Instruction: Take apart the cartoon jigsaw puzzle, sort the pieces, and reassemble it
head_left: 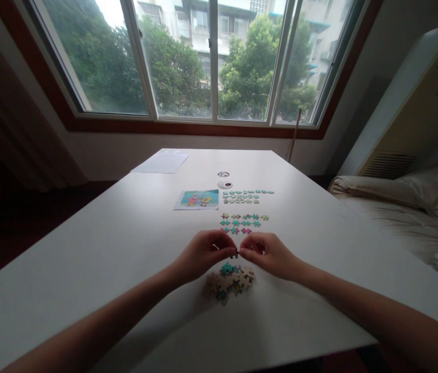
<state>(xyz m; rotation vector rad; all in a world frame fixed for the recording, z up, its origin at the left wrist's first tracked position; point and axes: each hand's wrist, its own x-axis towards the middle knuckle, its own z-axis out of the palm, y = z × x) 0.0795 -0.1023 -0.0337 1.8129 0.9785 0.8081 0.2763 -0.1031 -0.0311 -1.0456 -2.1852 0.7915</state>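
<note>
My left hand (210,252) and my right hand (268,253) meet above the middle of the table, fingertips pinched together. Between them is a small jigsaw puzzle piece (235,254), gripped from both sides; its picture is too small to make out. Just below the hands lies a heap of loose jigsaw pieces (231,284), many showing their plain tan backs, some teal. Beyond my hands, puzzle pieces (236,223) in teal, pink and yellow are laid out in rows. Farther off are more rows of mostly teal pieces (242,197).
A colourful picture sheet (198,200) lies left of the rows. Two small round items (224,184) sit behind them. White paper (161,161) rests at the white table's (117,223) far left. A sofa (401,207) stands to the right, and a window (214,62) is ahead.
</note>
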